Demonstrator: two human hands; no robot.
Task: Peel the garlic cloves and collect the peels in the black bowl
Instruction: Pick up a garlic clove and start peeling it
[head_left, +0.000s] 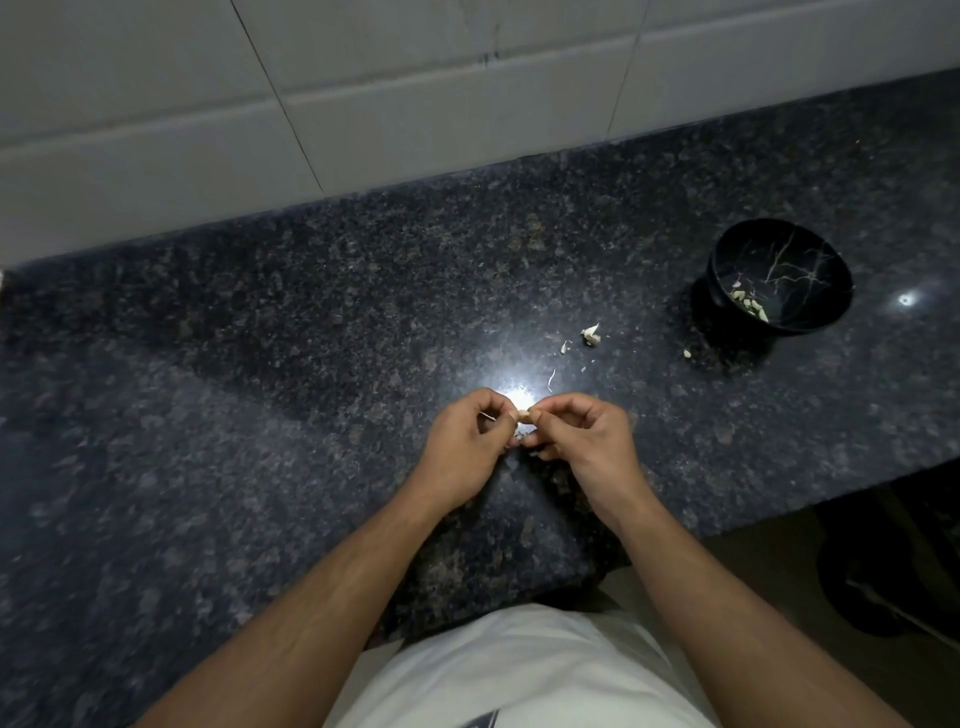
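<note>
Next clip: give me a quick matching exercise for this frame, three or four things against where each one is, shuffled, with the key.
Things:
1. garlic clove
2. black bowl
3. loose peels
4. wall tiles

Places:
A. behind the counter
B. far right on the counter
C. pinched between the left hand and right hand
D. on the counter between hands and bowl

Pairs: 1-C, 2-B, 3-D, 4-A

Person, head view: plain white short-sleeved cotton shirt (524, 670), with a small dark printed marking at its lower hem. Both forearms bare to the wrists. No rings visible on the fingers (558, 410).
</note>
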